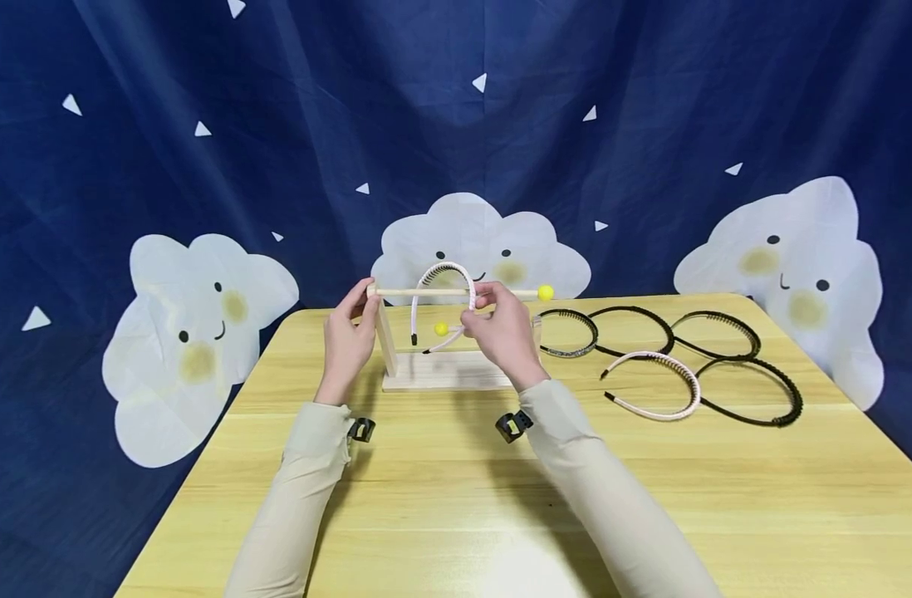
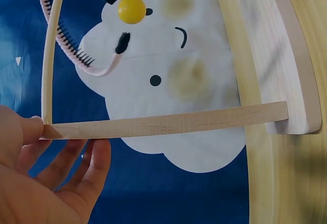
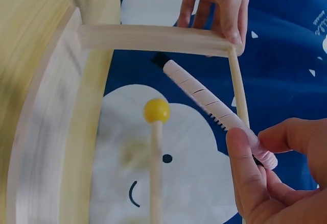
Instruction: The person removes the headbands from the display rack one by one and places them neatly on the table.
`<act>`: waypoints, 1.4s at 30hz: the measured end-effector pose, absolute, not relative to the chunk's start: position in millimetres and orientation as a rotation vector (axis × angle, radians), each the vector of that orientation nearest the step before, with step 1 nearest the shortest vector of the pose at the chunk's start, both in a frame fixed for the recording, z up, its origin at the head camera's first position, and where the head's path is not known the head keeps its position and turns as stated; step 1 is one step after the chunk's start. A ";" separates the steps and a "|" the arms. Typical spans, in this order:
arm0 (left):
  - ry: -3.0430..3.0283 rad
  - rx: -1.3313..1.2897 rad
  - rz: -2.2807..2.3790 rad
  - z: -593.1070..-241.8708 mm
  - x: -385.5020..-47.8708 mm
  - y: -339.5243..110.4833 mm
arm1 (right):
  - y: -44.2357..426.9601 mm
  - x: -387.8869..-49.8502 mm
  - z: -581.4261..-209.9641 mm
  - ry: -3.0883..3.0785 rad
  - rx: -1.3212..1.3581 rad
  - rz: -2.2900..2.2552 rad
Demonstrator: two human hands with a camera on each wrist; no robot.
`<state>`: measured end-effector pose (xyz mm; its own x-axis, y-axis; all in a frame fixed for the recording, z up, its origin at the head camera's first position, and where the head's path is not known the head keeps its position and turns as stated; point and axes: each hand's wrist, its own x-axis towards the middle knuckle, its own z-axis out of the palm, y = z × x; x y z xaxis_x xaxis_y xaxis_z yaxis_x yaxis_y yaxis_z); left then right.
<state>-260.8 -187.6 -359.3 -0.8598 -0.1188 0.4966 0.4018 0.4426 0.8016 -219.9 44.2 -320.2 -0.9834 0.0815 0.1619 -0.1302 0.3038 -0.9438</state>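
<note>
My left hand (image 1: 347, 340) pinches the upper left corner of a wooden stand (image 1: 441, 378), where a post (image 2: 168, 124) meets the upper rod (image 2: 49, 71). A pale pink headband (image 3: 204, 99) with small inner teeth and black tips is between the thumb and fingers of my right hand (image 1: 504, 328). Its arch rises above the upper rod, which appears to run through it, and the two tips point down. The upper rod ends in a yellow ball (image 1: 546, 292) right of my right hand. A lower yellow ball (image 1: 441, 329) on another rod is near the headband's tips.
To the right on the wooden table (image 1: 426, 498) lie several headbands: a pink one (image 1: 669, 415), a glittery dark one (image 1: 579, 353) and black ones (image 1: 635, 310). Behind the table hangs a dark blue curtain (image 1: 336, 100) with cloud faces.
</note>
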 end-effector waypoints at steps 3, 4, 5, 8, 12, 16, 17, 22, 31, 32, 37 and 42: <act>-2.206 -0.241 -1.421 -359.9 -261.2 -188.0 | 48.8 -218.9 -322.3 -2.383 0.025 1.756; -2.206 -0.242 -1.422 -359.9 -261.2 -187.9 | 50.4 -218.5 -323.1 -2.377 0.020 1.764; -2.207 -0.241 -1.421 -360.0 -261.2 -187.9 | 52.0 -218.1 -323.7 -2.366 0.016 1.777; -2.206 -0.240 -1.418 -359.7 -260.8 -187.5 | 57.7 -217.0 -325.7 -2.319 0.013 1.830; -2.192 -0.244 -1.423 -359.2 -260.6 -187.2 | 65.7 -216.2 -328.2 -2.266 0.030 1.897; -2.194 -0.247 -1.422 -359.3 -260.8 -187.4 | 74.5 -214.3 -330.4 -2.244 0.018 1.932; -2.197 -0.248 -1.420 -359.6 -260.9 -187.6 | 76.9 -213.7 -330.8 -2.239 0.009 1.942; -2.207 -0.245 -1.432 -359.6 -260.8 -188.0 | 89.0 -211.1 -332.0 -2.199 -0.018 1.983; -2.218 -0.229 -1.437 -359.9 -261.3 -187.9 | 111.3 -210.2 -334.8 -2.140 -0.044 1.992; -2.219 -0.226 -1.436 -359.7 -261.1 -187.9 | 113.4 -210.1 -335.1 -2.135 -0.046 1.995; -2.222 -0.221 -1.427 -358.6 -260.3 -188.1 | 122.3 -210.0 -334.8 -2.091 -0.051 2.025; -2.217 -0.234 -1.432 -357.7 -260.8 -187.4 | 128.5 -209.6 -333.2 -2.000 -0.102 2.092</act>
